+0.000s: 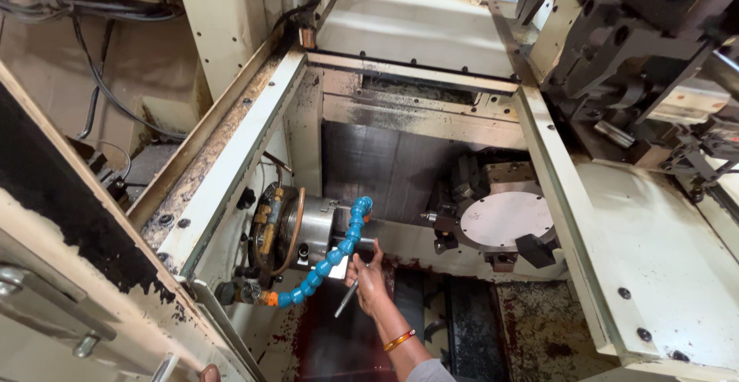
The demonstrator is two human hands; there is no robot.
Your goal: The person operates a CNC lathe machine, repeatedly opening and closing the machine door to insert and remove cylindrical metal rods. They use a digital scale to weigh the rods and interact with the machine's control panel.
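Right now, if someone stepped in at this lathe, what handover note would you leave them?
Right hand: reaching into the machine bay, gripping a slim metal tool just below the chuck.
Left hand: only a sliver shows at the bottom edge, near the open door; what it is doing cannot be told.
The blue segmented coolant hose curves across the chuck's front. The tool turret sits apart to the right.
Done: door open, hand at the chuck.
Left: whether a workpiece is clamped cannot be seen; the hand and tool are not yet out of the bay.

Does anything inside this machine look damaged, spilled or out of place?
Yes: the cream frame ledge left of the opening is rusty and flaking, and dark reddish stains spread below the chuck. The blue segmented coolant hose looks intact; the right hand reaches beside it.
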